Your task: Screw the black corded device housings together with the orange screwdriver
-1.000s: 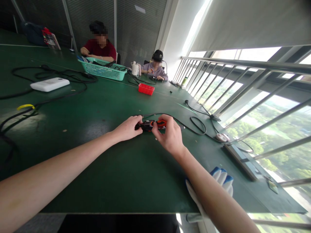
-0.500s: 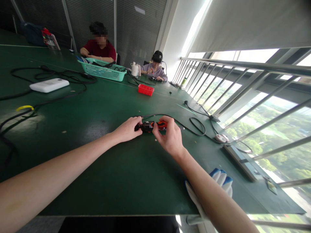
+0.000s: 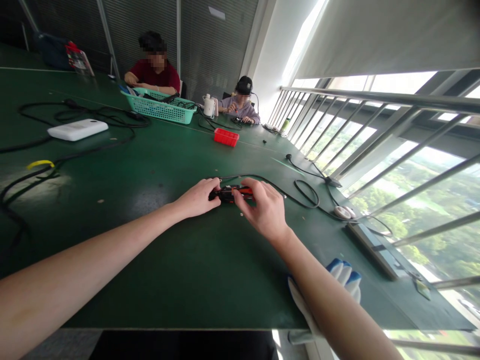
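My left hand (image 3: pixel 202 196) is closed on the left end of a black corded tool (image 3: pixel 226 194), which lies low over the green table. Its exact kind is hard to make out. My right hand (image 3: pixel 264 207) pinches the orange-and-black handle (image 3: pixel 246 190) of what looks like a screwdriver, held along the black tool. The fingers cover most of that handle, and its working end is hidden. A small shiny tip shows just right of my right knuckles. Behind both hands a thin black cable (image 3: pixel 300 192) runs to the right and loops.
A white-and-blue glove (image 3: pixel 345 275) lies by my right forearm. Ahead stand a red tray (image 3: pixel 226 137) and a teal basket (image 3: pixel 161 109). A white box (image 3: pixel 78 129) and black cables are at left. Two people sit across the table; a metal railing (image 3: pixel 375 100) runs along the right.
My right hand has shifted slightly right and its fingers have turned over the orange handle, covering more of it. My left hand keeps its grip in place.
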`<state>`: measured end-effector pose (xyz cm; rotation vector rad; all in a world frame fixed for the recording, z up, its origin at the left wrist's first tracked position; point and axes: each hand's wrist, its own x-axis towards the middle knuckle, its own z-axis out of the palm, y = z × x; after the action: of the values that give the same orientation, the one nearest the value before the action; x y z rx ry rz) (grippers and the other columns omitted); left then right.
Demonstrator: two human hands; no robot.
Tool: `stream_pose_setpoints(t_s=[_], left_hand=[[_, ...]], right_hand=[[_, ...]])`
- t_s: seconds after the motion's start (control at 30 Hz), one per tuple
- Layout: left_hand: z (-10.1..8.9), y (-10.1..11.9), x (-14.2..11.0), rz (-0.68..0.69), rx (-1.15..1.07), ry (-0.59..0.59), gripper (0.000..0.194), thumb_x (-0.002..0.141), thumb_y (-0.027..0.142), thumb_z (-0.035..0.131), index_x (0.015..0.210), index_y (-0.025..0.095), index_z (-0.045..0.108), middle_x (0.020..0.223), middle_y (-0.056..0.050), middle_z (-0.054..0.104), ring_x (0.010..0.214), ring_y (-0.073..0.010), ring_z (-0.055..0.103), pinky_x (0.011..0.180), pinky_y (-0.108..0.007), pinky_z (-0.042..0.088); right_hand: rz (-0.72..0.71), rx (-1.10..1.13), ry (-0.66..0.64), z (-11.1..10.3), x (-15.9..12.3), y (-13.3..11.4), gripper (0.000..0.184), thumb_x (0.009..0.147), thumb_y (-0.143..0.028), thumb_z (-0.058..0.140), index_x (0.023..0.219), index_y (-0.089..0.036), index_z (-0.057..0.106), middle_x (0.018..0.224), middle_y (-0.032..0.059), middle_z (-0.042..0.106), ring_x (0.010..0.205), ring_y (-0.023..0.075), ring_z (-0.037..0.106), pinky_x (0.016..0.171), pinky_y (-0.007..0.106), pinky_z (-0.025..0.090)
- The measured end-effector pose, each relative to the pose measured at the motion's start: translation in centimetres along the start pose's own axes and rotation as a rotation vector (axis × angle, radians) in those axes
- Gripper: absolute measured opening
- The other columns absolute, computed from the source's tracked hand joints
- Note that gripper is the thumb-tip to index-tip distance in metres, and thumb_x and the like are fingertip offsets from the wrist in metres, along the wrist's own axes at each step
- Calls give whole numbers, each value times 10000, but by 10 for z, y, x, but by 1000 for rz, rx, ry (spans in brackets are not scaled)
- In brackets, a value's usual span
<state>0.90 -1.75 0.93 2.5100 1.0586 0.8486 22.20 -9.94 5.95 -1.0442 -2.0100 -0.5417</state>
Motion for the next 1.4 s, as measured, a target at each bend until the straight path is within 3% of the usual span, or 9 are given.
stream_pose_setpoints(t_s=[0.07, 0.2, 0.27, 0.4, 0.5, 1.2, 1.4], left_hand=[[-1, 1, 0, -7, -4, -7, 106, 868, 276, 560, 936, 244, 486, 1013, -46, 613, 967, -260, 593, 817, -369, 481], [-1, 1, 0, -17, -3, -11, 108, 864, 270, 562, 940, 244, 490, 1007, -46, 611, 966, -259, 596, 825, -370, 483], [-2, 1, 0, -12, -3, -14, 111, 863, 265, 560, 952, 244, 496, 1009, -46, 611, 971, -259, 596, 834, -372, 482], [-4, 2, 0, -32, -18, -25, 162, 853, 271, 577, 998, 239, 514, 1048, -57, 619, 1006, -266, 601, 861, -385, 480], [-5, 3, 0, -56, -27, -49, 178, 864, 293, 578, 1024, 235, 526, 1086, -67, 622, 1024, -273, 602, 849, -389, 482], [-1, -2, 0, -13, -26, -18, 182, 856, 283, 565, 1027, 239, 520, 1066, -59, 621, 1009, -269, 602, 864, -389, 476], [-3, 0, 0, -33, -12, -19, 175, 853, 285, 570, 1015, 239, 524, 1068, -65, 630, 1019, -276, 608, 870, -387, 478]], right_hand=[[29, 4, -1, 1, -1, 1, 149, 978, -300, 591, 1110, -235, 569, 827, 7, 703, 697, 163, 667, 669, 283, 500], [85, 69, -2, 3, -2, 3, 253, 958, -309, 592, 1184, -227, 512, 952, 40, 724, 786, 180, 702, 720, 294, 540], [75, 66, 13, 2, -2, 5, 215, 955, -327, 600, 1129, -233, 516, 902, 28, 714, 742, 173, 691, 699, 292, 539], [126, -6, 181, -5, 0, 17, 138, 924, -311, 610, 983, -241, 506, 710, -28, 638, 572, 142, 612, 575, 264, 481], [208, -56, 227, -11, 0, 27, 127, 889, -283, 609, 947, -242, 503, 642, -54, 589, 504, 126, 561, 529, 252, 441], [96, -144, 96, -8, 3, 27, 82, 941, -316, 580, 966, -238, 567, 626, -48, 601, 541, 126, 580, 564, 249, 402], [81, -66, 31, -11, 3, 27, 341, 889, -323, 605, 1187, -206, 487, 934, 66, 693, 776, 218, 666, 725, 342, 531]])
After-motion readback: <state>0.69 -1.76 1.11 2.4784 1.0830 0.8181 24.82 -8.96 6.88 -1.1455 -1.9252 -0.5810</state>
